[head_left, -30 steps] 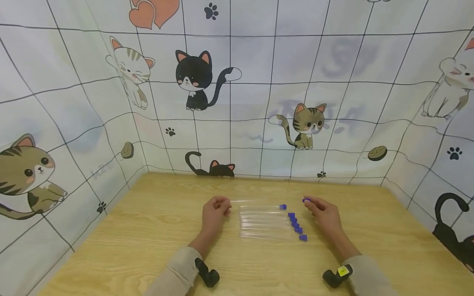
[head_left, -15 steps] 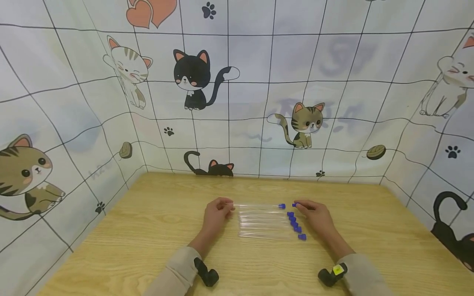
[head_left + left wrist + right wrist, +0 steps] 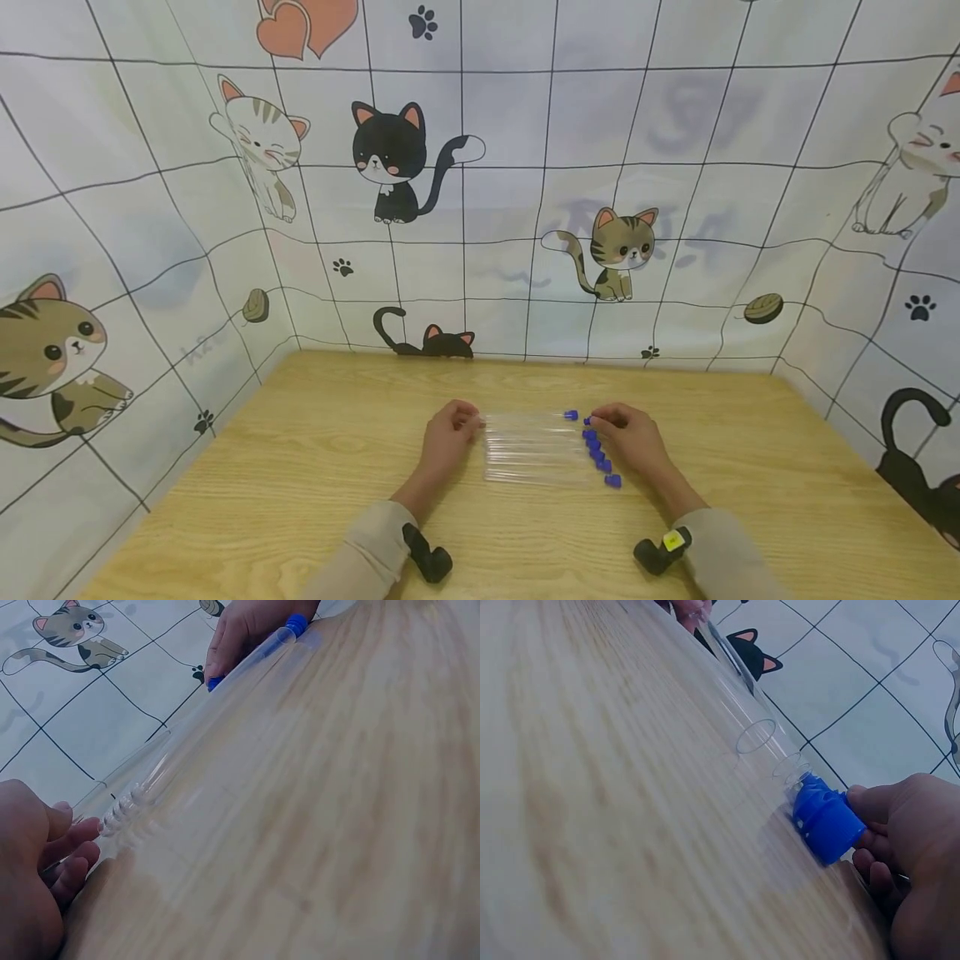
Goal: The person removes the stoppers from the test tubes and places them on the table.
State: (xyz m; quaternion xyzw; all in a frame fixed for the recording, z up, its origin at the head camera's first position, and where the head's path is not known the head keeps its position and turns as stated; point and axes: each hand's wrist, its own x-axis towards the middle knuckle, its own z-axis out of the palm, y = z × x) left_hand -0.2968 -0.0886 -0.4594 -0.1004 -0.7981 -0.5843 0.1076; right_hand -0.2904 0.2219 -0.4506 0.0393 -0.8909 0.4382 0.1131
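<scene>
Several clear test tubes (image 3: pixel 534 458) lie side by side on the table in the head view. At the back of the row, a blue cap (image 3: pixel 572 415) sits on the right end of one tube. My left hand (image 3: pixel 448 442) pinches the left end of a clear tube between thumb and fingers; the tube itself is faint in the head view. Opposite it, my right hand (image 3: pixel 633 437) pinches a small blue cap (image 3: pixel 588 421) close to the row's right ends. Loose blue caps (image 3: pixel 829 825) lie just below those fingers. Open tube mouths (image 3: pixel 756 736) point toward the caps in the right wrist view.
A slanting line of blue caps (image 3: pixel 597 452) runs along the tubes' right side, with one cap (image 3: pixel 613 481) set apart at the near end. The wooden table (image 3: pixel 300 450) meets a cat-print cloth (image 3: pixel 510 208) at the back and sides.
My right hand has moved left with its cap, closer to the row. My left hand has shifted slightly right and nearer with the tube it holds.
</scene>
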